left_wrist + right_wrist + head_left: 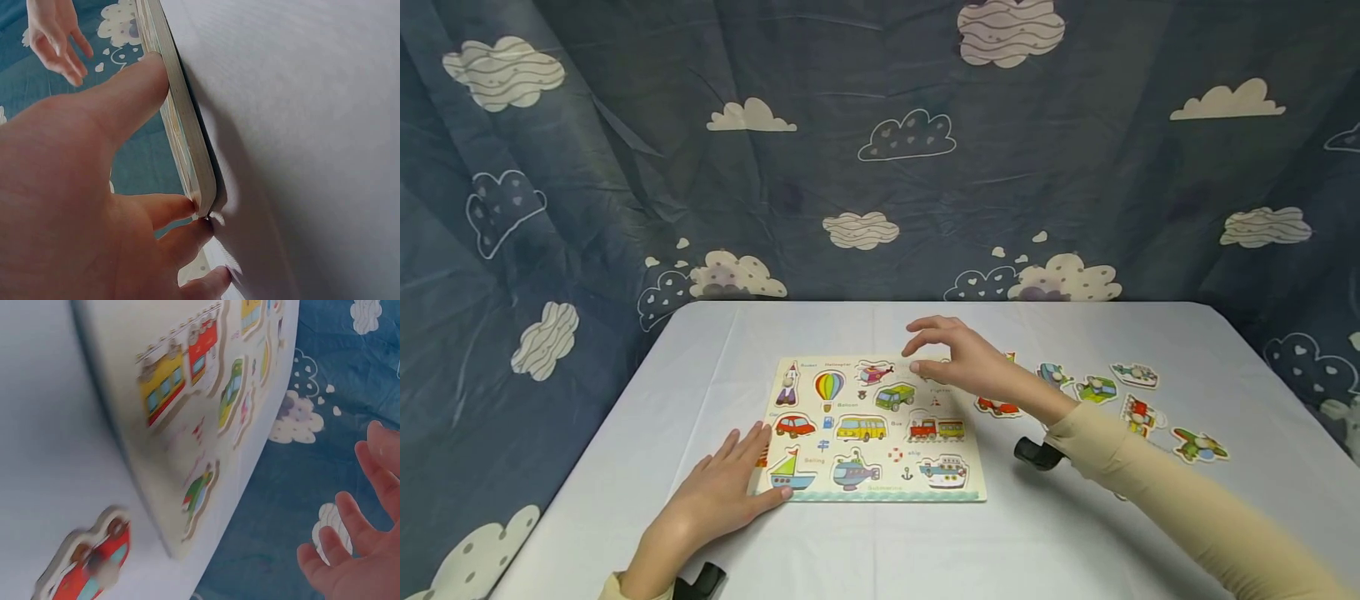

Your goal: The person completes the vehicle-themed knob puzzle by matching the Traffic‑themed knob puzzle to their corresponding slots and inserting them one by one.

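Note:
A wooden vehicle puzzle board (887, 495) lies on the white table, with pictured pieces such as a bus (861, 427), a train (936, 428) and a red car (793, 425) in it. My left hand (713, 485) rests at the board's lower left corner. Its thumb touches the front edge and its fingers lie along the left side, as the left wrist view shows up close. Above the board's upper right part hovers my right hand (958, 354), fingers loosely bent and holding nothing. It hides part of that corner, where the right wrist view shows a green plane piece (199, 495).
Several loose pieces lie to the right of the board, among them a green one (1096, 389) and a green-and-red one (1199, 446). A red knobbed vehicle piece (81, 572) lies close to the board's right edge. A dark cloud-patterned cloth (820, 192) hangs behind the table.

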`<control>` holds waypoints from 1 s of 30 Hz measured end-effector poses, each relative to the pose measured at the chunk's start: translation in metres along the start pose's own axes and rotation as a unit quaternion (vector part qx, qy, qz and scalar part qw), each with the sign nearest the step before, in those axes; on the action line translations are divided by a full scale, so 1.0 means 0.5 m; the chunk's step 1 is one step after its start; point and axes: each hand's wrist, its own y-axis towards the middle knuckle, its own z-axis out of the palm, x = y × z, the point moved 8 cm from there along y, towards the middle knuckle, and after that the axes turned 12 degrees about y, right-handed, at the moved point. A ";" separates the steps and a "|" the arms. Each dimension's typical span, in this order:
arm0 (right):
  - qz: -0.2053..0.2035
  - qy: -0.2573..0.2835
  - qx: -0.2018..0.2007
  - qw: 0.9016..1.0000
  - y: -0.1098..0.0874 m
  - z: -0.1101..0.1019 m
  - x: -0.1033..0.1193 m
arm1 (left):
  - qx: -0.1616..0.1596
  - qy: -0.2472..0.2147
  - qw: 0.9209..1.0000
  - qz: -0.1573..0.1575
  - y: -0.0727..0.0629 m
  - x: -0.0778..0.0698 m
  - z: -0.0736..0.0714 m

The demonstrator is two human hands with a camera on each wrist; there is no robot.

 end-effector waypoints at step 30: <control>0.046 -0.064 -0.008 0.997 -0.141 -0.095 -0.090 | -0.001 0.001 1.000 0.002 -0.002 -0.003 -0.001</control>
